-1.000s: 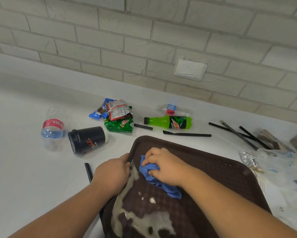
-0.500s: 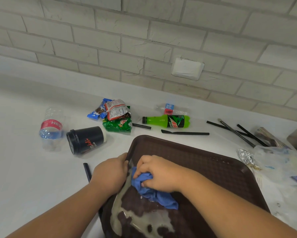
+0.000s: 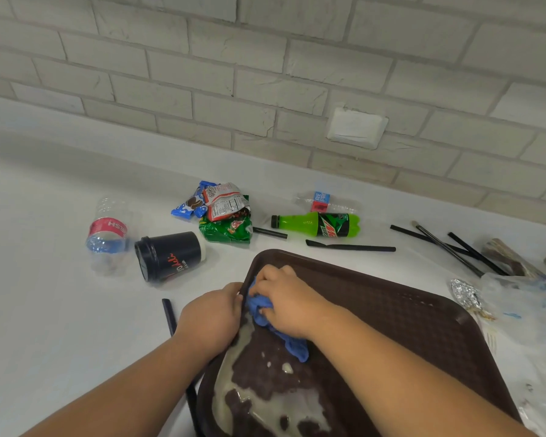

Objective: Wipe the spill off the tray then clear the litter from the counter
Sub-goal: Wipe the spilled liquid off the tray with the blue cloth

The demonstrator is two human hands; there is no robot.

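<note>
Three bottles point(image 3: 316, 224), one cup point(image 3: 170, 255), one tray point(image 3: 391, 310), one cloth point(image 3: 292, 343).

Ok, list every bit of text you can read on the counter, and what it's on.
"ESH", upside down, start hidden: red label on the water bottle.
"RE" over "FRE", cut off: label of the crushed bottle.
"Dew" logo: green bottle.
Red script on the black cup: unreadable.
Print on the wrappers: too small.

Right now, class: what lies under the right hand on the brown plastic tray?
A crumpled blue cloth, gripped by the right hand. The brown plastic tray surface beneath the cloth is hidden.
</note>
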